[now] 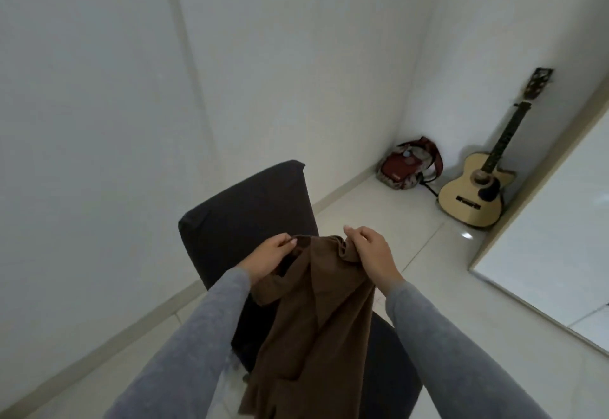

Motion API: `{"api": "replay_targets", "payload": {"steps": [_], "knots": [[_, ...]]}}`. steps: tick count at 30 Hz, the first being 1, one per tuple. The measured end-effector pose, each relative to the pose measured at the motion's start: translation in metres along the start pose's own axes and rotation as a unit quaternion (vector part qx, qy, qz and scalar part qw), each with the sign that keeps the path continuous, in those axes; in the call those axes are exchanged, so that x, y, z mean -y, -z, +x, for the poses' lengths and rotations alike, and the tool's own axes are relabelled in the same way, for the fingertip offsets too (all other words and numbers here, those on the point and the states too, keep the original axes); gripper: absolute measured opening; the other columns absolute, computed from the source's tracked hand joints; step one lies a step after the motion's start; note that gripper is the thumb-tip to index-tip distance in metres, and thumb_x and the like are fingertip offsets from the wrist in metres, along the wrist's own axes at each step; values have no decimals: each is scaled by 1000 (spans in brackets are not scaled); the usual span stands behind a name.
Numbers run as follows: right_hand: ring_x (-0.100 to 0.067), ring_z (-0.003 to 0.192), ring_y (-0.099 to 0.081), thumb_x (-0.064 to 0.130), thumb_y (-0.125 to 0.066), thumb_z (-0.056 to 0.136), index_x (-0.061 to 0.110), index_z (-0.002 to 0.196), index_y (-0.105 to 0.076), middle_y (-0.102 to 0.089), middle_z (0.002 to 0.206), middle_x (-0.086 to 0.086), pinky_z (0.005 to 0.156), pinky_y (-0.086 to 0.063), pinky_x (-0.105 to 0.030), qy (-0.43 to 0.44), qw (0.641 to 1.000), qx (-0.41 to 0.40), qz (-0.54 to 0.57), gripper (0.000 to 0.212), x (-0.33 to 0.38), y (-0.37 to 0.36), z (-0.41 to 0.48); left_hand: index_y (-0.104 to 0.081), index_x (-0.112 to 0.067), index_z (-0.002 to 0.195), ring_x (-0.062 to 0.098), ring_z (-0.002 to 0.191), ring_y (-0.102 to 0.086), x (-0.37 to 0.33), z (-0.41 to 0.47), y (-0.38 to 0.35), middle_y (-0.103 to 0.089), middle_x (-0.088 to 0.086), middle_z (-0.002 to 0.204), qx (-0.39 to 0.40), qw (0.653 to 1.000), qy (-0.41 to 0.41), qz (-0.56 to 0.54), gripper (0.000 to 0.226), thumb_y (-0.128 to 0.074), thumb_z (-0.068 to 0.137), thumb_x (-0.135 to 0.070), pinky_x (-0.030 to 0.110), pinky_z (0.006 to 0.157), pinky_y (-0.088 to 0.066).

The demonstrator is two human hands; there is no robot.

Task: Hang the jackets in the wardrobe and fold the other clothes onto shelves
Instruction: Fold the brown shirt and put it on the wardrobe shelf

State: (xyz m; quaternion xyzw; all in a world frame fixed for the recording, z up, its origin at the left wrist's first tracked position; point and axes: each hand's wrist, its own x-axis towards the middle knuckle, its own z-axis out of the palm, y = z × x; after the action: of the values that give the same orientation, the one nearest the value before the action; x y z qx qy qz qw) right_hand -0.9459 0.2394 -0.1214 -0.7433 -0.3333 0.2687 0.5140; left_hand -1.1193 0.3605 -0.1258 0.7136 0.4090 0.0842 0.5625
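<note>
The brown garment (316,313) hangs between the two hands, held up by its top edge in front of the person; the left hand (270,260) pinches that edge at the left corner with thumb and curled fingers, and the right hand (372,257) grips a bunched fold of it at the right corner. The cloth is soft, matte and thin; it drops in long loose folds and runs out of view at the bottom. Grey knit sleeves (197,346) cover both forearms. Behind the garment stands a dark chair (247,208) with a smooth, rounded fabric back. The floor (389,221) is pale glossy tile. In the far corner a red backpack (408,168) slumps against the white walls (296,56); near it a pale wooden guitar (474,194) leans upright.
</note>
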Motion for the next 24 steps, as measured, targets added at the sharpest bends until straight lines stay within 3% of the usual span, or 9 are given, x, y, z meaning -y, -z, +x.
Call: {"api": "replay_targets", "payload": {"steps": [3, 6, 10, 13, 18, 24], "knots": [[-13, 67, -59, 63, -63, 75, 10, 69, -62, -63, 65, 2, 68, -46, -29, 44, 996, 13, -72, 53, 37, 18, -7, -59, -3, 95, 16, 82, -55, -41, -14, 7, -60, 8, 88, -49, 994, -97, 21, 32, -44, 98, -32, 30, 78, -44], [-12, 62, -57, 70, -64, 67, 18, 60, -58, -58, 56, 6, 61, -42, -29, 80, 986, 9, -145, 53, 74, 42, -17, -56, 1, 87, 13, 75, -50, -86, -27, 13, -54, 6, 78, -92, 977, -193, 11, 30, -47, 97, -25, 27, 73, -39], [-12, 56, -53, 55, -65, 76, 18, 56, -56, -54, 53, 4, 58, -40, -32, 121, 965, -13, -230, 43, 103, 72, -21, -49, -14, 74, 6, 65, -44, -136, -33, 10, -50, -4, 69, -111, 951, -278, 79, 25, -46, 98, -23, 15, 60, -34], [-15, 57, -53, 47, -62, 76, 19, 56, -55, -54, 55, 3, 58, -41, -34, 122, 956, -39, -262, 35, 116, 88, -27, -40, -19, 68, 7, 61, -42, -157, -43, 3, -46, -4, 65, -122, 926, -323, 150, 31, -44, 98, -26, 17, 55, -31], [-15, 60, -52, 36, -56, 83, 17, 63, -52, -54, 62, 1, 58, -38, -30, 122, 941, -33, -313, 27, 126, 99, -35, -39, -20, 67, 7, 61, -40, -174, -53, 11, -44, -5, 65, -117, 921, -334, 165, 32, -46, 98, -25, 14, 54, -31], [-23, 76, -49, 6, -39, 87, 5, 76, -48, -51, 75, -7, 68, -36, -33, 117, 968, -1, -224, 14, 125, 86, -41, -51, -11, 78, 10, 65, -45, -189, -58, 10, -51, -4, 69, -157, 910, -362, 124, 25, -47, 97, -26, 12, 56, -33]]}}
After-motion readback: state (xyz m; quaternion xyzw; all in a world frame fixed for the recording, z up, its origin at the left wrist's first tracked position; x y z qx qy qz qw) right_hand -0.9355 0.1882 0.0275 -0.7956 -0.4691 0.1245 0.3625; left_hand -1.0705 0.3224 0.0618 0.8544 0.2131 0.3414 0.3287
